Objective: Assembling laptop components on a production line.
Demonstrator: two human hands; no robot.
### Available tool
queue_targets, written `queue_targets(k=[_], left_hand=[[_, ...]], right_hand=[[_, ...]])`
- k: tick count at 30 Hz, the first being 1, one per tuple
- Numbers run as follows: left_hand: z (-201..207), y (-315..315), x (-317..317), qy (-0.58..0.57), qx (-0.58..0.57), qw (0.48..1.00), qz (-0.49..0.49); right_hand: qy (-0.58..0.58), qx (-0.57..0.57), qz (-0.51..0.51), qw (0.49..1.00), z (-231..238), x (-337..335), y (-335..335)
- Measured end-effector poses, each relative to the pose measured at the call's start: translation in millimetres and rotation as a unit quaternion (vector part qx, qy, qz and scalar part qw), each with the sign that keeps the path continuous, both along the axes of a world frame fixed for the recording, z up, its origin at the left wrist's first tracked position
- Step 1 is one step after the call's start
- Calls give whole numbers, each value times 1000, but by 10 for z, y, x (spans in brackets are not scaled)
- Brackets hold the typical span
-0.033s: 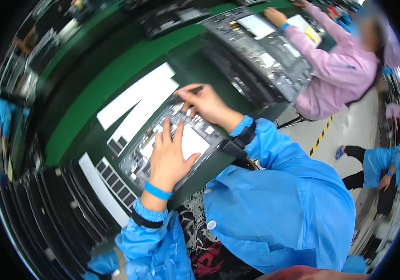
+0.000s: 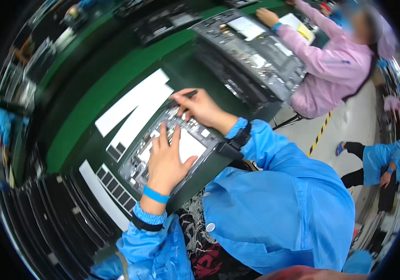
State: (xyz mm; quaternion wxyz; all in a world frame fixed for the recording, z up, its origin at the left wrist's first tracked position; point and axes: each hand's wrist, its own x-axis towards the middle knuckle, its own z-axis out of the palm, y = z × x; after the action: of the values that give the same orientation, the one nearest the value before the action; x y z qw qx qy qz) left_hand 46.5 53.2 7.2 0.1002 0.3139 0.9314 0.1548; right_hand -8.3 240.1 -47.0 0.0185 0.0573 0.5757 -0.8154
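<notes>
An opened laptop base [image 2: 137, 165], grey with small silver parts and a white rectangular panel, lies on the green bench in front of me. My left hand [image 2: 166, 161] rests on it, fingers spread and flat, holding nothing. Over the base's far edge, my right hand [image 2: 201, 108] is closed around a slim black pen-shaped tool [image 2: 190, 94]. The tool's tip is too small and blurred to make out. Beyond the base lie long white strips [image 2: 132, 100], one with dark squares at its near end.
A white strip with black rectangles [image 2: 116, 189] lies left of the base, beside a row of black panels [image 2: 55, 214]. At the far right, more laptop bases [image 2: 256, 56] are stacked beside a co-worker in a pink sleeve [image 2: 319, 56]. Another dark laptop part [image 2: 167, 23] lies farther back.
The whole view has shifted slightly. Both hands keep their places on and over the laptop base, and the black tool stays in my right hand.
</notes>
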Motion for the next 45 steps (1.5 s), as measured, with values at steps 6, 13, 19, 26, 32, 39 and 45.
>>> queue_targets(k=[6, 13, 19, 26, 32, 39, 45], left_hand=[[600, -464, 197, -44, 73, 996, 13], [194, -1492, 1185, -6, -27, 957, 290], [-277, -1379, 1366, 64, -55, 944, 318], [-286, -1347, 1252, 219, 98, 866, 438], [-132, -1504, 967, 247, 72, 855, 451], [-211, -1571, 865, 155, -85, 902, 395], [-233, -1641, 859, 102, -12, 897, 430]], right_hand=[[75, 135, -69, 986, 298, 329, 106], [87, 480, 44, 872, 147, 980, 148], [44, 409, -33, 911, -24, 985, 100], [51, 81, -108, 989, -180, 901, 19], [-2, 31, -151, 988, -136, 984, -68], [-62, -49, -66, 995, 35, 1105, -158], [7, -59, -72, 996, 399, 978, -191]])
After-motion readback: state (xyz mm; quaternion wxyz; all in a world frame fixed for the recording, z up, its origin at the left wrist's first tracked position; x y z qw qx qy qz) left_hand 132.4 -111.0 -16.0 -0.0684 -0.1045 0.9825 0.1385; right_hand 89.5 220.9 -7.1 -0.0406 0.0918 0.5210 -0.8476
